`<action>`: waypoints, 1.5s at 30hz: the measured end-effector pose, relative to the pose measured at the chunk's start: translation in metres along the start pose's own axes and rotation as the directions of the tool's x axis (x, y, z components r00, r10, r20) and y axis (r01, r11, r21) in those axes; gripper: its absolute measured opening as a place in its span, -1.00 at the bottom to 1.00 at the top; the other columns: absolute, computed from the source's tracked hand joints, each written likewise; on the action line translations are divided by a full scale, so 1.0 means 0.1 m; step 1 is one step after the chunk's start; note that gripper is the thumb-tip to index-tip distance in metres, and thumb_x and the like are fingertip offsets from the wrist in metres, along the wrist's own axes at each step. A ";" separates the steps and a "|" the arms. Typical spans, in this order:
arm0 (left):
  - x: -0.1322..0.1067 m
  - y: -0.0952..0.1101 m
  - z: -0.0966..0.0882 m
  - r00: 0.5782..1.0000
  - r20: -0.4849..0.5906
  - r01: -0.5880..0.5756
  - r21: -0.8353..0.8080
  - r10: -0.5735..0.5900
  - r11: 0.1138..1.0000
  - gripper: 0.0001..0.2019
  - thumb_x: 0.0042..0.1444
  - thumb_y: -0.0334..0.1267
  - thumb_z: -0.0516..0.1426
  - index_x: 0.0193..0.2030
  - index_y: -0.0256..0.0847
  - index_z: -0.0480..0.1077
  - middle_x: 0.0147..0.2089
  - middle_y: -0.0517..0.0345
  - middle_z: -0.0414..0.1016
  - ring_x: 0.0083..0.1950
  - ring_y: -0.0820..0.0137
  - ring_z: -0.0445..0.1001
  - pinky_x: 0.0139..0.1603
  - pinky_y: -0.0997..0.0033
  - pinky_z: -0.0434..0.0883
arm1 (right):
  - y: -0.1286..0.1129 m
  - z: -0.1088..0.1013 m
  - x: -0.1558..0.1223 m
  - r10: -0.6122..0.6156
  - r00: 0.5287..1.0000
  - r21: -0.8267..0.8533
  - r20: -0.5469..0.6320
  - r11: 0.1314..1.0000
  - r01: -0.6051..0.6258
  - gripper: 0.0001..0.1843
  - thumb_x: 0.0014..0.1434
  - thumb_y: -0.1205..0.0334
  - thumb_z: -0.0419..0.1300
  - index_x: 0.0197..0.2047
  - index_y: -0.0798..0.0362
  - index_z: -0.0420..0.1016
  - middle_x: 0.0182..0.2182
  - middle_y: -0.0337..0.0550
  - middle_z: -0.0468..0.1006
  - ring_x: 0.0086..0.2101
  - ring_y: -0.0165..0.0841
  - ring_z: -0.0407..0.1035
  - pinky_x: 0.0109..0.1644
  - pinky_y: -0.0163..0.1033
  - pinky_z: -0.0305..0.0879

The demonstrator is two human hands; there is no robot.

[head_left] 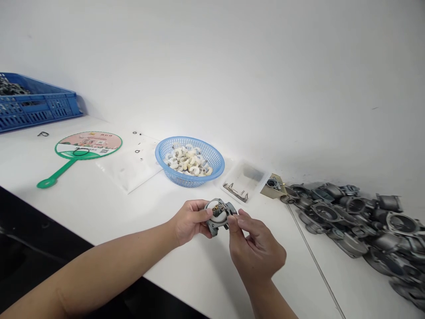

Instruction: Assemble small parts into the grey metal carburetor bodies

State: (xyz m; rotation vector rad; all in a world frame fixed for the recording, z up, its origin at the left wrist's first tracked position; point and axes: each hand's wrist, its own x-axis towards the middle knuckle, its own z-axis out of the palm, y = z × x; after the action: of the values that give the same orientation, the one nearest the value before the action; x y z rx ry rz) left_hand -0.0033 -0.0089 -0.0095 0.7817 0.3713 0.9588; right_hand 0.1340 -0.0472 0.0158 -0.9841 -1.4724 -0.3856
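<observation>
A carburetor body [219, 216] is clasped in the curled left hand [190, 221], its edge pinched by the fingertips of the nearly closed right hand [255, 253].

One cam only, worn on the head. It looks fwd and down from close by at the left hand [190, 221] and right hand [257, 253], w/ the white table [99, 212] ahead.

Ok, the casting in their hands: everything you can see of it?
A small dull-grey die-cast carburetor body, tilted, held in the air above the white bench. A round white disc fills its face, with small brass-coloured fittings over it. The left hand grips one side; the right hand's fingertips touch the other.
</observation>
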 end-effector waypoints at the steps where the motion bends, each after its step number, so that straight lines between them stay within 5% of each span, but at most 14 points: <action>1: 0.00 0.00 0.00 1.000 0.000 0.000 0.002 0.000 1.000 -0.57 -0.16 -0.05 0.32 -0.25 -0.38 0.44 -0.42 0.03 0.43 -0.51 0.44 0.40 -0.52 0.44 0.38 | 0.00 0.00 0.00 0.006 1.000 0.018 -0.004 1.000 -0.006 -0.86 -0.02 0.37 0.32 -0.42 0.01 0.42 -0.50 -0.29 0.56 -0.45 -0.29 0.52 -0.28 -0.13 0.54; 15: 0.02 -0.03 -0.03 1.000 -0.001 -0.009 -0.018 0.009 1.000 -0.62 -0.12 -0.11 0.30 -0.25 -0.38 0.43 -0.44 0.05 0.44 -0.55 0.47 0.39 -0.58 0.49 0.36 | 0.04 0.01 -0.06 0.033 0.999 0.021 -0.002 0.999 -0.033 -0.83 -0.04 0.43 0.31 -0.42 0.02 0.41 -0.49 -0.27 0.53 -0.40 -0.27 0.52 -0.36 -0.21 0.51; 23: 0.02 0.00 -0.02 1.000 -0.031 0.003 -0.014 -0.003 1.000 -0.56 -0.22 -0.06 0.35 -0.32 -0.38 0.39 -0.49 0.08 0.45 -0.58 0.48 0.40 -0.61 0.53 0.34 | 0.01 0.01 -0.08 0.042 0.999 0.059 0.005 0.997 -0.042 -0.78 -0.09 0.49 0.32 -0.45 0.04 0.38 -0.52 -0.33 0.49 -0.58 -0.45 0.39 -0.19 -0.12 0.52; 33: 0.04 -0.02 -0.03 0.999 -0.028 0.022 -0.001 -0.022 1.000 -0.55 -0.20 0.03 0.32 -0.42 -0.33 0.31 -0.54 0.15 0.42 -0.61 0.48 0.39 -0.61 0.50 0.35 | -0.07 -0.01 -0.09 0.033 0.999 0.108 0.025 0.993 -0.036 -0.78 -0.09 0.51 0.31 -0.46 0.04 0.38 -0.50 -0.32 0.51 -0.54 -0.44 0.41 -0.16 -0.12 0.50; 45: 0.01 0.04 -0.05 0.992 0.025 -0.126 0.259 0.124 0.958 -0.47 -0.14 0.09 0.27 -0.24 -0.40 0.44 -0.45 0.07 0.42 -0.52 0.48 0.37 -0.56 0.48 0.33 | -0.14 -0.04 -0.08 0.150 0.986 0.077 0.072 0.985 -0.155 -0.82 -0.01 0.40 0.29 -0.48 0.02 0.36 -0.58 -0.38 0.49 -0.65 -0.50 0.30 0.01 0.02 0.41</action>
State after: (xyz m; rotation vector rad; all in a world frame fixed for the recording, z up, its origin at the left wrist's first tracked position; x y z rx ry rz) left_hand -0.0077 -0.0046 -0.0095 1.0579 0.4505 1.0374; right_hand 0.1253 -0.0610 0.0140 -1.0438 -1.4495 -0.1815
